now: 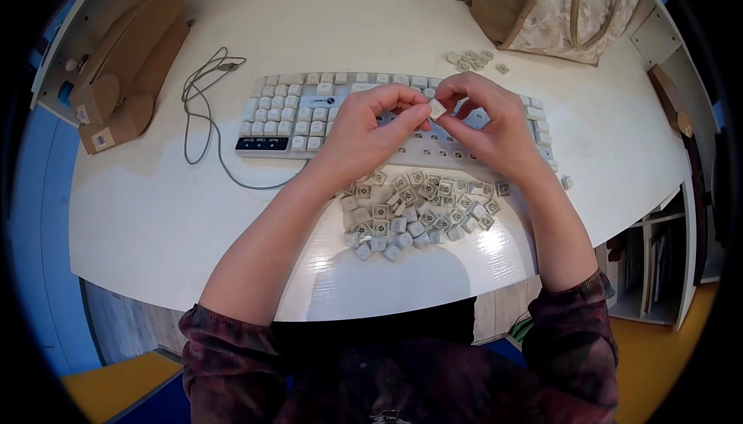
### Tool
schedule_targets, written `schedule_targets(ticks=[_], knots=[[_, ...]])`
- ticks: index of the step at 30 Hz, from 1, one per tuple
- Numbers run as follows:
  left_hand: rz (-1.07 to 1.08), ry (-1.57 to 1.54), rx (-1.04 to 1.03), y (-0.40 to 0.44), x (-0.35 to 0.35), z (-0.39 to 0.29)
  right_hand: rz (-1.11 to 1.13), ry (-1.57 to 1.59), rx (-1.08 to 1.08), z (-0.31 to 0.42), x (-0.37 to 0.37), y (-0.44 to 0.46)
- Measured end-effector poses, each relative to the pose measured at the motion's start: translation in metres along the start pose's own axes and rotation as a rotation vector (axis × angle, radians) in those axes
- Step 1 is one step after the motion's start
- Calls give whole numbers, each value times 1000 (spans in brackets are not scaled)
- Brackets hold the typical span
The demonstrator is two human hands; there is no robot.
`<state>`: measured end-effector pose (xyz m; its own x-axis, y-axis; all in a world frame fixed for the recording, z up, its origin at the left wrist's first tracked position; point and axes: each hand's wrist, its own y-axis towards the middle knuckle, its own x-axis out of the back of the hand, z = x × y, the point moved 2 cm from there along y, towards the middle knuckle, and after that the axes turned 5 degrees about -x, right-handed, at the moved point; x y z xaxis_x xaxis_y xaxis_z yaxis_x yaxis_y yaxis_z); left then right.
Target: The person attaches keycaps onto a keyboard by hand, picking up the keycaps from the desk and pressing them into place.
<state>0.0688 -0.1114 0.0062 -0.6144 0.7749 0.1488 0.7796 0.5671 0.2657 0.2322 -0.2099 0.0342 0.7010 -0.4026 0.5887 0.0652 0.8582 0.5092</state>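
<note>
Right hand point(491, 122) pinches a cap point(437, 109) over the keyboard point(433, 157), thumb and forefinger closed to its width; left hand point(375, 126) has thumb and forefinger drawn together right beside it, though whether they hold it too I cannot tell. Across the desk point(155, 207), open room runs toward the left edge and along the curved near edge. A bag point(534, 6) bounds the far right corner, a box point(128, 60) the left edge. Mid-desk, the keyboard looks part-way worked: caps sit over its left end, along its far edge and down its right end, while its near middle shows uncapped spots; the hands hide some. The cable point(210, 120) loops off its left end. Between keyboard and near edge lies a pile point(418, 211) of caps, many upturned; a small cluster point(470, 60) sits near the bag.
</note>
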Motion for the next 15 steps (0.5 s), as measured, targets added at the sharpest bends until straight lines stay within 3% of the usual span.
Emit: schedule_targets(ticks=[15], knots=[[-19, -35, -1, 0, 0, 1, 86, 16, 44, 0, 6, -1]])
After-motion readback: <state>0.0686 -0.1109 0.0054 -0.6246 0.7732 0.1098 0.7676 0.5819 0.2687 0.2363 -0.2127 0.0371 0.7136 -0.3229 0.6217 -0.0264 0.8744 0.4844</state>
